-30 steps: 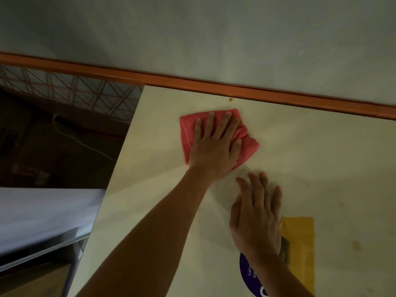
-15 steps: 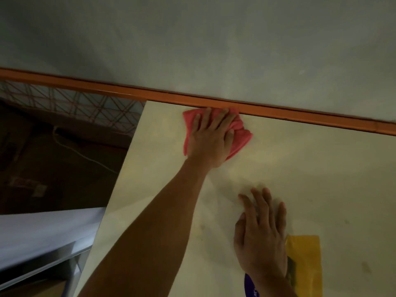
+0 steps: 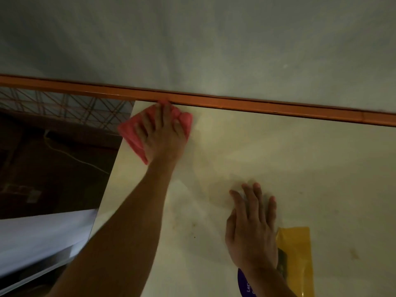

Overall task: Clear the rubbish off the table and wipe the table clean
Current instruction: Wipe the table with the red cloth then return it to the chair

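Pressing flat on the pink cloth (image 3: 132,133), the left hand (image 3: 160,136) has its fingers spread and straight, working the far left corner of the table (image 3: 300,168) right against the orange rail (image 3: 257,107) — the fingertips nearly touch that rail, and the cloth's left edge hangs just past the table's side. Nearer than the cloth, the right hand (image 3: 252,230) lies palm-down on the bare tabletop, fingers straight and slightly apart, holding nothing. Just beside that wrist sit a yellow packet (image 3: 297,254) and a purple wrapper (image 3: 244,284), rubbish not yet cleared. Faint brown stains (image 3: 354,252) show on the table to the right of the packet. From here the likely slip is at the corner: with so little table under the cloth, a push further left could drag it off the edge. Wiping back toward the packet could also sweep it along — or smear the stains.
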Demonstrator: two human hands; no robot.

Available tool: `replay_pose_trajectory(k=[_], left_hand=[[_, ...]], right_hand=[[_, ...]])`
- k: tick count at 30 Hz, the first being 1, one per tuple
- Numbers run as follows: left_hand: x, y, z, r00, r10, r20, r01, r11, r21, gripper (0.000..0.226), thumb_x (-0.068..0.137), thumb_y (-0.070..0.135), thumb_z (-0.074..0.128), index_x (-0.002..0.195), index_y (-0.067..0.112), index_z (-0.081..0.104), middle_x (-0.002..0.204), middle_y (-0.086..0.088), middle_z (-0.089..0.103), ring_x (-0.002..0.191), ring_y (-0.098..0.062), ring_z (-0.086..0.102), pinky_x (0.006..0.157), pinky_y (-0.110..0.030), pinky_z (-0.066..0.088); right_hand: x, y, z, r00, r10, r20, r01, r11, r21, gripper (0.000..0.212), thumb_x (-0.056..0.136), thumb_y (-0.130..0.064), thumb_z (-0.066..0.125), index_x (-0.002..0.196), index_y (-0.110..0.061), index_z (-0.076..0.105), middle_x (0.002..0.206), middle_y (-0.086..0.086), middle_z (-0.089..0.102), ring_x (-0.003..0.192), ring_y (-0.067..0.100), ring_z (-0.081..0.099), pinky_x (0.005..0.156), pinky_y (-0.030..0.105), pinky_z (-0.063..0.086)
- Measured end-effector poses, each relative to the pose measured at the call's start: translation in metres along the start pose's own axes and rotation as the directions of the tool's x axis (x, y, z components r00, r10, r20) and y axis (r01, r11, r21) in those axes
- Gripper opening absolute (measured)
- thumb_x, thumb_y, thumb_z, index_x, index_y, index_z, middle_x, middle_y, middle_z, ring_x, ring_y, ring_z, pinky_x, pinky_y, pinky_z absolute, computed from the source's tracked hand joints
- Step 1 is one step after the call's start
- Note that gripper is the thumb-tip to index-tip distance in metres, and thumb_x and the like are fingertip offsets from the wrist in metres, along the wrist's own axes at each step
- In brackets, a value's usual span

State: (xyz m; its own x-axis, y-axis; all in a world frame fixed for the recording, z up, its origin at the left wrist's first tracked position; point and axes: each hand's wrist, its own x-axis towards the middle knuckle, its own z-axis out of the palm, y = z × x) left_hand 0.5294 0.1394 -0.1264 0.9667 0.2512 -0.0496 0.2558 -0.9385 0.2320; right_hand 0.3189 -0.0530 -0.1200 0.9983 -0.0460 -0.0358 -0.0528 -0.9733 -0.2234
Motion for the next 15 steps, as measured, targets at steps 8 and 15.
replay_pose_trajectory(k=[8,15], left_hand=[[-0.115,0.031,0.014,0.873,0.483,0.064,-0.473,0.872,-0.129,0.056,0.106,0.049,0.026,0.159,0.033,0.024,0.167,0.006,0.018,0.156,-0.030,0.004,0.124,-0.056,0.006],[-0.136,-0.080,-0.021,0.997,0.040,-0.070,-0.047,0.994,-0.095,0.053,0.103,0.047,0.031,0.152,0.028,0.042,0.162,-0.003,0.034,0.153,-0.036,0.017,0.118,-0.064,0.022]], right_hand=[[-0.001,0.001,0.002,1.000,-0.006,-0.029,0.007,1.000,0.026,0.051,0.093,-0.025,0.031,0.138,-0.017,0.052,0.152,0.011,0.040,0.151,0.027,0.018,0.120,0.058,0.015],[-0.002,-0.001,0.002,0.998,-0.010,-0.059,0.014,0.998,0.058,0.051,0.094,-0.025,0.030,0.140,-0.015,0.049,0.152,0.011,0.040,0.150,0.028,0.020,0.119,0.058,0.016]])
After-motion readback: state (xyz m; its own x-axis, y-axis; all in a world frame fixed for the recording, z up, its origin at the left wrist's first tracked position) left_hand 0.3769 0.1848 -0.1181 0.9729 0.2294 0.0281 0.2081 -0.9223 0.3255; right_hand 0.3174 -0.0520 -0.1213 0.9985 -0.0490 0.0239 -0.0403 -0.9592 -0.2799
